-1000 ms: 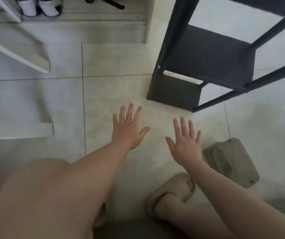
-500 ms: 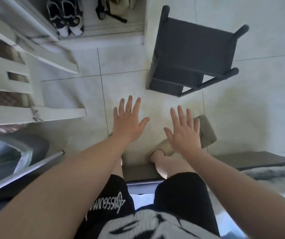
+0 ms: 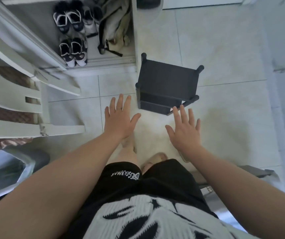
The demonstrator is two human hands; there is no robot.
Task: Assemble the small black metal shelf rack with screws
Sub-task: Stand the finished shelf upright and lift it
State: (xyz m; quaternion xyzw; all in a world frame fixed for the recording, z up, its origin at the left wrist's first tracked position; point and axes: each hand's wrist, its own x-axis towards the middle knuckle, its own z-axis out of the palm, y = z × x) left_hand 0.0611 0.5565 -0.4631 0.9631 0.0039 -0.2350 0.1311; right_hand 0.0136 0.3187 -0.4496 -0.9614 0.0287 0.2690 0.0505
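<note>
Both hands are out flat, palms down, fingers spread wide, holding nothing: your left hand (image 3: 119,120) has a ring on one finger, and your right hand (image 3: 184,131) is level with it. Neither is on the rack. The right fingertips only overlap its lower rail in view, and contact looks unlikely.

The black shelf rack (image 3: 168,78) stands upright on the tiled floor (image 3: 227,121), just ahead of your feet. All four posts are up and the shelves look seated; the screw joints are too small to check. It reads as built, and the empty spread hands look like a finished gesture.

The rack sits just beside the shoe cabinet (image 3: 134,31), which holds sneakers (image 3: 69,19) and a bag (image 3: 116,23). It's probably parked there as extra storage.
</note>
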